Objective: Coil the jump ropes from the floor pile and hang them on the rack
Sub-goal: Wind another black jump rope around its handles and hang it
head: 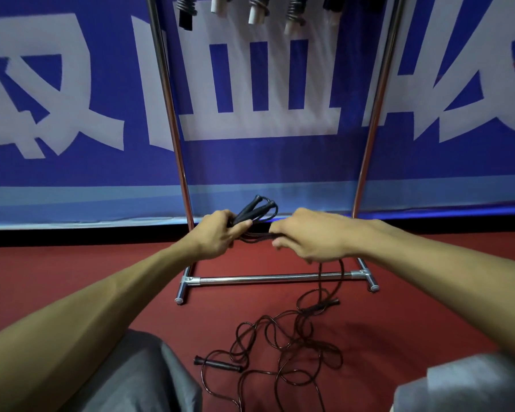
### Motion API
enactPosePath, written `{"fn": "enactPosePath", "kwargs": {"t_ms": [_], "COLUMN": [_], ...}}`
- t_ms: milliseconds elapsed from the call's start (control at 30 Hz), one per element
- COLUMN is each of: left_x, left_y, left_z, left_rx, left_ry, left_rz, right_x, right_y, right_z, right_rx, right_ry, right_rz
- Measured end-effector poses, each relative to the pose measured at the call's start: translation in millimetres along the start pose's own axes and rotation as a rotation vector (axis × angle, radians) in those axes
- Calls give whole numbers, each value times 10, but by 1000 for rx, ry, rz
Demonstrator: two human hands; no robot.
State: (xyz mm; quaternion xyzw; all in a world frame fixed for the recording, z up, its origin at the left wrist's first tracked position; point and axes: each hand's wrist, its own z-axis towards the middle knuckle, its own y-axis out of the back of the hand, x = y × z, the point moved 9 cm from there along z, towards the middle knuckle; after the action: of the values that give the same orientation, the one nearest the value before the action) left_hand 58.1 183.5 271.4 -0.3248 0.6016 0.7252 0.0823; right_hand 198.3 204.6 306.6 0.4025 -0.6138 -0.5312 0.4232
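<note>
1. The left hand (217,233) grips two black handles (252,209) together with a few cord loops, its fingers curled tight round them. The handles jut out beyond its fingertips.
2. The right hand (309,236) pinches the cord (257,235) just beside the left fingers. From under its fingers the cord drops to the floor.
3. Done: several coiled ropes (254,10) hang on the rack (265,279), high above both hands.
4. Left, as I judge it: this coil looks only partly wound. The floor pile (283,349) below the right fingers shows two loose handles (217,365), so probably one more rope.
</note>
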Motion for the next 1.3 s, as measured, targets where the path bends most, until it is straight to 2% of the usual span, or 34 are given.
{"fn": "enactPosePath", "kwargs": {"t_ms": [100, 200, 333, 433, 500, 567, 633, 733, 833, 933, 1000, 1100, 1300], "left_x": [-33, -224, -445, -635, -720, -789, -839, -750, -608, -508, -524, -602, -570], "left_y": [-165, -345, -463, -460, -440, -428, -356, -180, -157, -244, -364, -498, -514], "left_z": [-41, -189, -359, -401, -399, -423, -425, -334, -253, -247, -312, -423, -431], "left_rx": [150, 325, 495, 513, 459, 437, 408, 266, 219, 304, 456, 633, 716], "left_ry": [-53, -135, -143, -240, -312, -317, -281, -147, -24, 33, 24, 5, 16], "left_rz": [58, 9, -283, -272, -152, -191, -370, -696, -824, -847, -809, -815, -890], "right_x": [24, -19, -380, -655, -725, -802, -890, -845, -667, -602, -604, -544, -524], "right_y": [194, 353, 482, 488, 441, 340, 193, 19, -33, 67, 123, 198, 199], "right_z": [-47, -99, -160, -219, -220, -185, -157, -150, -114, -106, -112, -137, -166], "right_rx": [-175, -313, -450, -498, -486, -456, -420, -329, -241, -277, -308, -302, -271], "right_ry": [39, 58, -80, -215, -272, -324, -364, -320, -233, -210, -195, -146, -175], "right_rz": [-132, -92, 198, 389, 466, 547, 714, 934, 994, 1024, 1149, 1127, 949]}}
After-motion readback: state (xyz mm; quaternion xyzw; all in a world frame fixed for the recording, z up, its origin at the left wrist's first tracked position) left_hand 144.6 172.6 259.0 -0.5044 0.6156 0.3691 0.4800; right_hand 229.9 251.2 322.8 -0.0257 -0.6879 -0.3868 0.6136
